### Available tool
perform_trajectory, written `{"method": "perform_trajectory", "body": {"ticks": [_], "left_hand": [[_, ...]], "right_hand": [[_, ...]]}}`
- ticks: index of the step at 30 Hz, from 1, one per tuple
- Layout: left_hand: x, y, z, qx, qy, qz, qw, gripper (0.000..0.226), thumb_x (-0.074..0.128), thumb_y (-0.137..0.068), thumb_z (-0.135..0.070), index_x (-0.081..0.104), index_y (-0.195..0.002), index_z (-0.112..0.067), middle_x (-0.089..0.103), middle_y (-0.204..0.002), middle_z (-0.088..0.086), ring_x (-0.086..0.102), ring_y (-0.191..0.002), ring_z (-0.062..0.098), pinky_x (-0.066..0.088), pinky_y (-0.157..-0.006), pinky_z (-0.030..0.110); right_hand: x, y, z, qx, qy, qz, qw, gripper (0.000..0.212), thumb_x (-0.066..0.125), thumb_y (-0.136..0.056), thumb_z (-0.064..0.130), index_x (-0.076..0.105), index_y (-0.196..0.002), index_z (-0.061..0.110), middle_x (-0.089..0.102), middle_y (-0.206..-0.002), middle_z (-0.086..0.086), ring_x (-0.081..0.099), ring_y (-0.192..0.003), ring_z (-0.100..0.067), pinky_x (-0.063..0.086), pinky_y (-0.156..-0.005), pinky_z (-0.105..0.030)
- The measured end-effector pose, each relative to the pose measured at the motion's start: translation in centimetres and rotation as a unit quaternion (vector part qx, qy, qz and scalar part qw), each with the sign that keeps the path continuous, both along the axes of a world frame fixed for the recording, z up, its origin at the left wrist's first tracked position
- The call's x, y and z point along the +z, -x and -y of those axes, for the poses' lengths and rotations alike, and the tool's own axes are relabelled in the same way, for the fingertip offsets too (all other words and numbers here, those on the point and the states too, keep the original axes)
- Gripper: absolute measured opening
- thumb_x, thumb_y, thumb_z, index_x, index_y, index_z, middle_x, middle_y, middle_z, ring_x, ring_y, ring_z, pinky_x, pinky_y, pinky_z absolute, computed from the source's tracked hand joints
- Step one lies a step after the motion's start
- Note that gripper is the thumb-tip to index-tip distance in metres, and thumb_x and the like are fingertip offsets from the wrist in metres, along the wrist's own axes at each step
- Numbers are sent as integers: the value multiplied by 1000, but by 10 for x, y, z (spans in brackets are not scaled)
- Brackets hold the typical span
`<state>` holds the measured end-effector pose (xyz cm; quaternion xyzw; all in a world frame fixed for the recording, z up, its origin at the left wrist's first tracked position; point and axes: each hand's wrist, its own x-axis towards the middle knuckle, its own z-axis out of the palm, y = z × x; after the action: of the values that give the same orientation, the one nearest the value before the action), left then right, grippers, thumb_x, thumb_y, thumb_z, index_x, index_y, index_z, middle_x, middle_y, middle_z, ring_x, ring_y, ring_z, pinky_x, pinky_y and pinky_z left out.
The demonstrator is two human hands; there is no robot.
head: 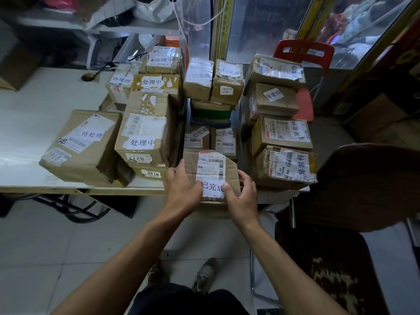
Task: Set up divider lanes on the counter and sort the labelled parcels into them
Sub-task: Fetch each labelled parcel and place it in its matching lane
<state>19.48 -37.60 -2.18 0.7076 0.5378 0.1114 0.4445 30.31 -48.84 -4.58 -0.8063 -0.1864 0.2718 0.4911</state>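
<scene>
Head view: both hands are on the 已完成 parcel (211, 171) at the counter's (27, 123) near edge. The left hand (181, 187) has its fingers curled round the left side, and the right hand (242, 194) has its fingers curled over the right corner. A 处理中 box (145, 133) crowds its left, a 异常件 box (286, 167) its right, and two 已完成 boxes (210, 138) sit just behind. A red chair (303, 53) stands beyond.

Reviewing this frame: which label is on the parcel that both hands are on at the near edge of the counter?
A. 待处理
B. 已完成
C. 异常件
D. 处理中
B. The white label on the parcel between the left hand and the right hand reads 已完成, matching the parcels lined up behind it in the same lane.
</scene>
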Motion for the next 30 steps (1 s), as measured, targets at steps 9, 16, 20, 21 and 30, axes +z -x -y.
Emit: {"method": "perform_trajectory", "body": {"ticks": [9,16,20,21,30], "left_hand": [[-16,1,7,-64,-24,-28,997,96,81,-81,-36,28,-159,-17,40,-151,12,43,-137,29,43,-113,51],[-9,-9,2,-168,-104,-19,980,62,77,-85,-22,54,-141,-11,46,-114,-5,51,-107,13,46,-91,23],[-15,-12,1,-214,-128,-47,967,71,78,-82,-32,52,-145,-15,50,-120,-2,52,-109,14,50,-93,27],[-16,-13,3,-230,-137,-59,962,70,78,-81,-35,53,-144,-16,52,-122,-2,53,-110,15,52,-96,32],[-13,-30,-3,-353,-199,-99,909,62,75,-85,-28,52,-143,-26,56,-127,-4,53,-114,15,49,-102,39]], "right_hand": [[-18,-3,15,-45,22,-101,994,73,67,-95,43,30,-157,30,49,-145,1,54,-122,-15,52,-88,-28],[-31,8,21,-92,31,-129,987,50,71,-93,41,49,-136,27,51,-128,-4,60,-99,-11,58,-71,-29],[-35,25,33,-111,14,-179,978,49,76,-89,40,46,-123,22,50,-122,-4,61,-96,-14,62,-70,-37],[-38,32,36,-122,11,-200,972,49,77,-88,41,45,-120,23,53,-120,-4,63,-97,-16,63,-74,-41],[-50,56,31,-213,-54,-287,933,54,76,-90,33,47,-135,35,59,-122,0,67,-103,-22,64,-69,-46]]}}
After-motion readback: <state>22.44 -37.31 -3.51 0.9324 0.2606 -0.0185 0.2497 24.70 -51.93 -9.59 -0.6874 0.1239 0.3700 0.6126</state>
